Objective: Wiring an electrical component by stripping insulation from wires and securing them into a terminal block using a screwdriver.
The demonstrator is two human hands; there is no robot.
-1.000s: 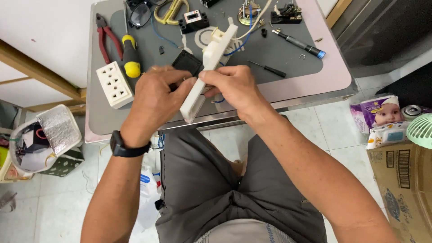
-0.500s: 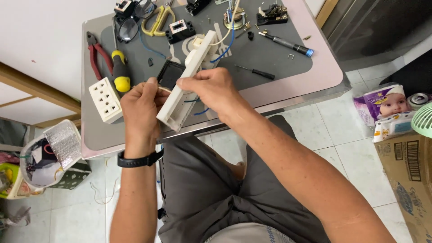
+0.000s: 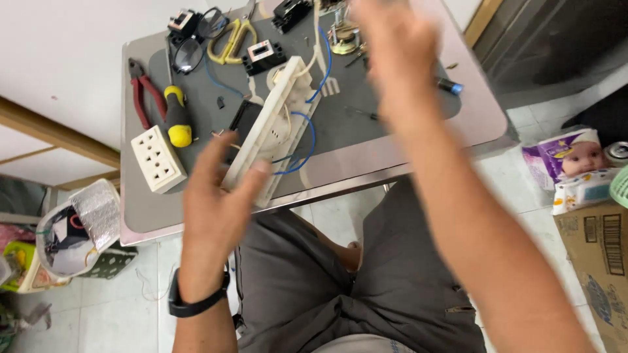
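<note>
A long white power strip casing [image 3: 275,131] lies slanted on the grey mat, with blue wires [image 3: 307,140] looping out of its open side. My left hand [image 3: 216,196] is at its near end, fingers spread, thumb resting against the casing edge. My right hand [image 3: 399,46] is raised over the far part of the table, blurred, fingers apart and holding nothing. A dark watch [image 3: 196,302] sits on my left wrist.
On the table [image 3: 392,163]: a white socket block [image 3: 157,159], a yellow-handled screwdriver [image 3: 178,117], red pliers [image 3: 140,91], glasses [image 3: 190,52], black parts [image 3: 261,55]. A cardboard box [image 3: 598,261] stands at the right, a bag of scraps [image 3: 72,229] at the left.
Both hands gripped the casing before. Now my right hand has let go and lifted toward the far side, my left hand has opened, and the casing rests on the mat.
</note>
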